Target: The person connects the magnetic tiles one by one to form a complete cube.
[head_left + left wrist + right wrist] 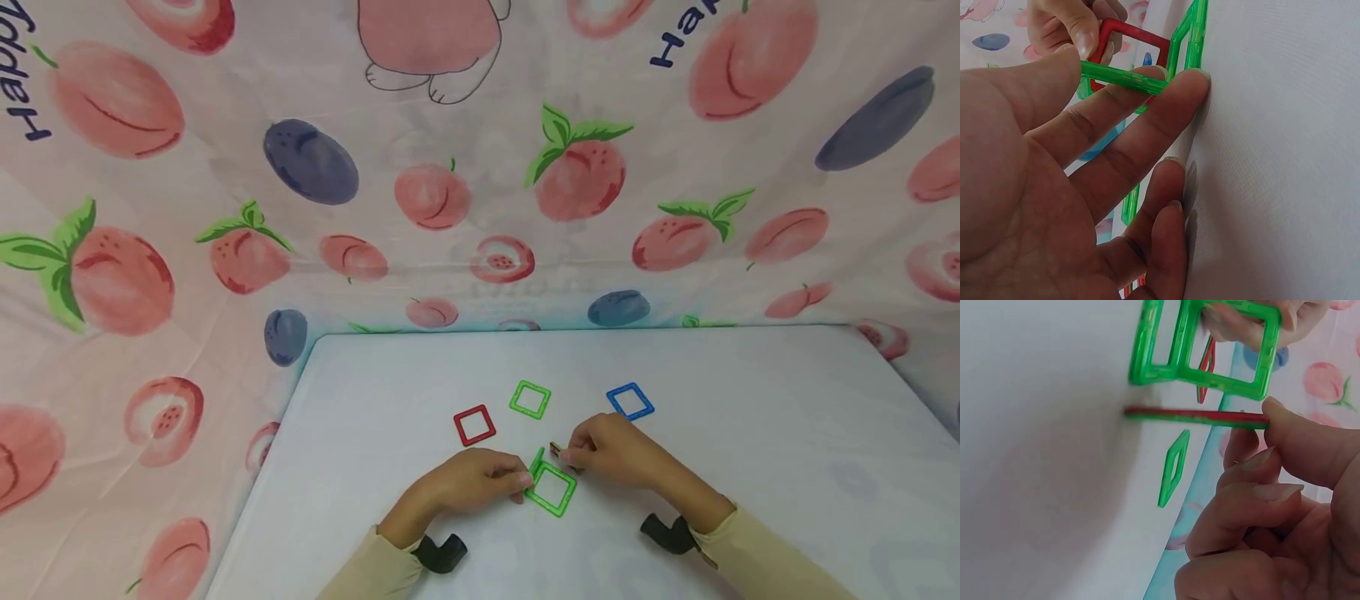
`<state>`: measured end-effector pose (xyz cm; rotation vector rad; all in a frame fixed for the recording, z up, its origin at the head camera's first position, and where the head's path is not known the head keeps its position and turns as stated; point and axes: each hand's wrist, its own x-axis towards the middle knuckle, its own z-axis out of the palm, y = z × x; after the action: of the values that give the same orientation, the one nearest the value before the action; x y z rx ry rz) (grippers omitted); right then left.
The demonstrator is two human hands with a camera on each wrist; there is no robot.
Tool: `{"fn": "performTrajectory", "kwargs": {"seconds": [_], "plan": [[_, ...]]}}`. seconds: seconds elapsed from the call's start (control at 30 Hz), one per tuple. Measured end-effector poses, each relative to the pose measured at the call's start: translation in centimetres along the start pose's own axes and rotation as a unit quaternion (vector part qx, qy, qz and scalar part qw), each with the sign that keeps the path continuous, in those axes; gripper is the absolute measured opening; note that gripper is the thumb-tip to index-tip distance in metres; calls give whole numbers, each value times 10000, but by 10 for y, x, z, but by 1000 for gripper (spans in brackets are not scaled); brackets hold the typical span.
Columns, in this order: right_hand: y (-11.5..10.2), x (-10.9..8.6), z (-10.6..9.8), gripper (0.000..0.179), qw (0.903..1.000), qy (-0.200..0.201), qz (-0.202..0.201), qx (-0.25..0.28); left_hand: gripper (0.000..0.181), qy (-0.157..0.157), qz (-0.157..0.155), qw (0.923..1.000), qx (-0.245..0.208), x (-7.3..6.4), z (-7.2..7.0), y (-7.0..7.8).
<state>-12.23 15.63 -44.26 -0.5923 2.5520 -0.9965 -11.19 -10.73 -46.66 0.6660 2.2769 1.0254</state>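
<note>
Two green square magnetic tile frames stand joined near the table's front: one lies flat [568, 497], the other rises upright [537, 465] along its left side. My left hand [480, 479] pinches the upright frame between thumb and fingers, its other fingers loosely bent by the table. Just to the right, my right hand [611, 450] pinches a red square frame [1132, 30] between thumb and forefinger. That red frame is held on edge, seen as a thin bar in the right wrist view, close beside the green pair.
Behind the hands lie a loose red frame [460, 430], a green frame [545, 404] and, farther right, a blue frame [621, 387]. The white table [375, 375] meets a fruit-printed cloth [450, 275] at its back and left edges.
</note>
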Motion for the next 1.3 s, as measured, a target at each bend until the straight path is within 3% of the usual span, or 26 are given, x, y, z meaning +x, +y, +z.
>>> {"fn": "performTrajectory", "kwargs": {"seconds": [0.63,0.8,1.03,1.3], "plan": [[0,0,-3,22,10000,-30,13,31,29,-5,9,10000,79,4,-1,2],[2,-1,-7,23,10000,2,24,72,30,33,42,9999,157,5,-3,2],[10,-3,-4,16,9988,-246,-1,417,31,-27,-48,9999,114,3,-2,1],[16,-3,-3,19,9991,-185,-134,348,31,-46,19,9998,185,3,-3,-1]]}}
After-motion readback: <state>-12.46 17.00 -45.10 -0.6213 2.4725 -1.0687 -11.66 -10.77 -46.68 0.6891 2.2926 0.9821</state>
